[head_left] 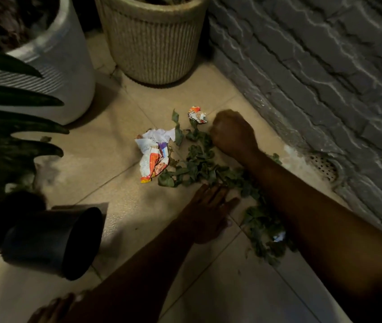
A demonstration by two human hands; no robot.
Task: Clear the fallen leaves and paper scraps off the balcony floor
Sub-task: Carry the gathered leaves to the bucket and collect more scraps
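Observation:
Wilted green leaves lie scattered on the beige tiled floor, with more leaves nearer me. A crumpled white and orange paper sits at the pile's left. A smaller crumpled scrap lies beyond it, and a tiny scrap shows among the near leaves. My right hand is a curled fist pressed into the far end of the leaves; what it grips is hidden. My left hand lies flat, fingers straight, touching the pile's near edge.
A black pot lies on its side at the left, mouth toward me. A beige ribbed planter and a white planter stand behind. Dark plant leaves overhang the left. A grey stone wall with a drain bounds the right.

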